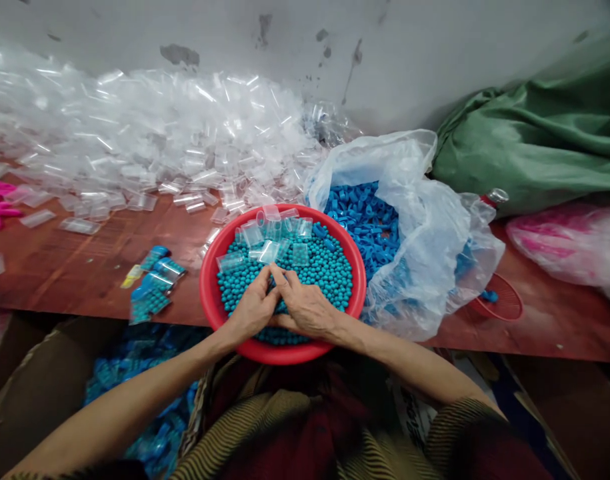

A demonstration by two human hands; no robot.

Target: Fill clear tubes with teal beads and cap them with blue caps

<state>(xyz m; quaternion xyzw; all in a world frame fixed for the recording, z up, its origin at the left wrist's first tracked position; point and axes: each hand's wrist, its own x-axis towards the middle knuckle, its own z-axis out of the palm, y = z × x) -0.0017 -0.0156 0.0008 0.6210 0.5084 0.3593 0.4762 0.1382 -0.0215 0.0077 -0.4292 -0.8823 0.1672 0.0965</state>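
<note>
A red basin (208, 283) full of small teal beads (329, 277) stands in front of me. Clear plastic tubes (252, 233) lie on the beads toward its far side, with a couple of blue pieces (321, 231) beside them. Over the near half of the beads, my left hand (255, 303) and my right hand (307, 305) meet with fingertips together. Both have their fingers closed in a pinch. Whatever is between them is hidden by the fingers.
Loose clear tubes (185, 127) form a large heap against the wall. Right of the basin, a plastic bag (419, 220) holds blue parts (359, 220). Bead-filled tubes (157, 283) lie left on the red table (85, 267). A cardboard box (39, 373) of blue items stands below its edge.
</note>
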